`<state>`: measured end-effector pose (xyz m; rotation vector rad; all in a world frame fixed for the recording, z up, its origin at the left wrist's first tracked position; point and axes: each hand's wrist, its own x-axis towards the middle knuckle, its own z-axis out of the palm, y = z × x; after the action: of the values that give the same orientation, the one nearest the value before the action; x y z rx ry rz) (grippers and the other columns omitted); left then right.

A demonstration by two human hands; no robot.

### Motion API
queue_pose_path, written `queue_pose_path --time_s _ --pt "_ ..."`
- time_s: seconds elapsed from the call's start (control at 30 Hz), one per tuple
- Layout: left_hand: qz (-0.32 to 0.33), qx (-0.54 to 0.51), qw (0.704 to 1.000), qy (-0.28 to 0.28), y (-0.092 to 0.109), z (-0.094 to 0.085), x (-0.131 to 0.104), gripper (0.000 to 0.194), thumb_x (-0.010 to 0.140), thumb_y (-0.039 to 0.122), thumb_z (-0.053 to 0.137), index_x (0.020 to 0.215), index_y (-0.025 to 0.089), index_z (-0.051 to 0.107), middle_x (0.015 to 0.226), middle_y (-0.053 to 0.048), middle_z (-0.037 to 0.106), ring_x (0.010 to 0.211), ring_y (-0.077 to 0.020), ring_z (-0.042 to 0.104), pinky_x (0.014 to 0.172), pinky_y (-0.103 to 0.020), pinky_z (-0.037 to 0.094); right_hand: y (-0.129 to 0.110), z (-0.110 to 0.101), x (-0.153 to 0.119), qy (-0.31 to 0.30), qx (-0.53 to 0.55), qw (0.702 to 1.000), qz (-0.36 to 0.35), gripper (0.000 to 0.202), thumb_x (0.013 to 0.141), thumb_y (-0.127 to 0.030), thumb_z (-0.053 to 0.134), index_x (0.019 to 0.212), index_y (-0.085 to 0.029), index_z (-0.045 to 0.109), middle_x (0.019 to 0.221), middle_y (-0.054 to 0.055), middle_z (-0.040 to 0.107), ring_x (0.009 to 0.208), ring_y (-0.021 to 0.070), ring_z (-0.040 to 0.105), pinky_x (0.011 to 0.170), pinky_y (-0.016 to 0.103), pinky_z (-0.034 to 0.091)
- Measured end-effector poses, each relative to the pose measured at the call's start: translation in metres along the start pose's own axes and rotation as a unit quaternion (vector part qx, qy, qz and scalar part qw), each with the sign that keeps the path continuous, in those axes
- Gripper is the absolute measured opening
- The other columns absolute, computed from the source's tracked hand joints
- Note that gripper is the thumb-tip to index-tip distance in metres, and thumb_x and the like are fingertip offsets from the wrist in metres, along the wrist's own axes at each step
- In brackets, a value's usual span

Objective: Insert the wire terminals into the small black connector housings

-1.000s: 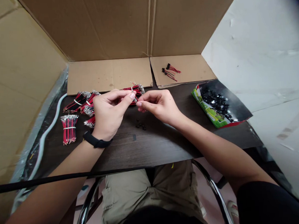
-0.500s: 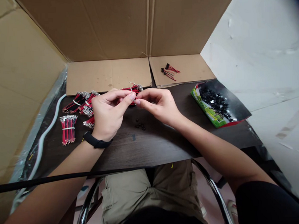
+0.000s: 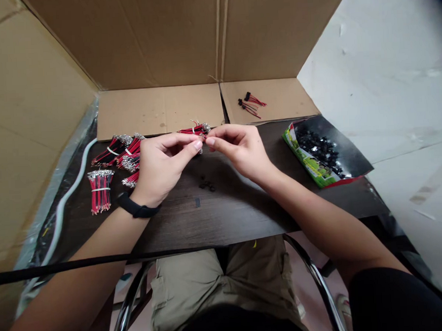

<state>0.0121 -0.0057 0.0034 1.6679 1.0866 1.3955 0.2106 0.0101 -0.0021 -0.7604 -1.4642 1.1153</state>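
Observation:
My left hand (image 3: 163, 163) and my right hand (image 3: 240, 147) meet fingertip to fingertip above the dark table (image 3: 165, 227). Both are closed in a pinch. What sits between the fingertips is too small to name; a trace of red shows there. Just behind them lies a bundle of red and black wires (image 3: 193, 130). More tied wire bundles (image 3: 100, 190) lie left of my left hand, partly hidden by it. Several small black pieces (image 3: 207, 186) rest on the table below my hands.
An open box (image 3: 320, 177) of black parts stands on the right. A few wires with black connectors (image 3: 253, 104) lie on the cardboard (image 3: 287, 100) at the back. A pale hose (image 3: 62, 213) runs along the left edge, and a dark cable (image 3: 63, 266) crosses in front.
My right hand has moved slightly up and right, and its fingertips are a little farther from my left thumb. My left hand has shifted only slightly.

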Motion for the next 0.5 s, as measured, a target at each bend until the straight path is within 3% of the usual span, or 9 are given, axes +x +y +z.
queue_pose_path --time_s 0.1,0.23,0.37,0.5 --pt "0.024 0.194 0.974 -0.117 0.005 -0.014 0.002 0.011 0.089 0.030 0.079 0.091 0.025 0.088 0.084 -0.001 0.083 0.071 -0.0194 0.073 0.070 -0.032 0.055 0.001 -0.011 0.006 0.046 -0.018 0.999 -0.011 0.025 0.086 -0.040 0.088 0.083 -0.016 0.081 0.076 0.001 0.075 0.073 0.0125 0.063 0.069 0.028 0.048" --pt "0.061 0.385 0.891 -0.232 0.004 -0.021 0.002 0.018 0.089 0.033 0.069 0.086 0.025 0.084 0.070 0.001 0.077 0.062 -0.0194 0.069 0.076 -0.036 0.051 0.000 -0.019 0.011 0.066 -0.039 0.997 -0.023 0.020 0.089 -0.035 0.085 0.082 -0.017 0.080 0.074 -0.001 0.073 0.071 0.0118 0.062 0.069 0.029 0.047" --pt "0.030 0.409 0.856 -0.315 0.002 -0.021 0.004 0.024 0.092 0.043 0.072 0.097 0.024 0.085 0.087 -0.002 0.082 0.076 -0.0230 0.074 0.071 -0.034 0.049 0.000 -0.020 0.011 0.051 -0.037 0.998 -0.031 0.020 0.090 -0.034 0.084 0.082 -0.016 0.079 0.074 0.000 0.073 0.071 0.0117 0.062 0.069 0.029 0.047" --pt "0.076 0.405 0.844 -0.343 -0.004 -0.024 0.007 0.017 0.095 0.034 0.070 0.096 0.025 0.084 0.097 -0.001 0.083 0.082 -0.0234 0.076 0.076 -0.036 0.049 0.001 -0.020 0.010 0.036 -0.050 0.998 -0.033 0.020 0.091 -0.035 0.082 0.082 -0.016 0.078 0.075 0.000 0.072 0.071 0.0122 0.061 0.069 0.029 0.046"
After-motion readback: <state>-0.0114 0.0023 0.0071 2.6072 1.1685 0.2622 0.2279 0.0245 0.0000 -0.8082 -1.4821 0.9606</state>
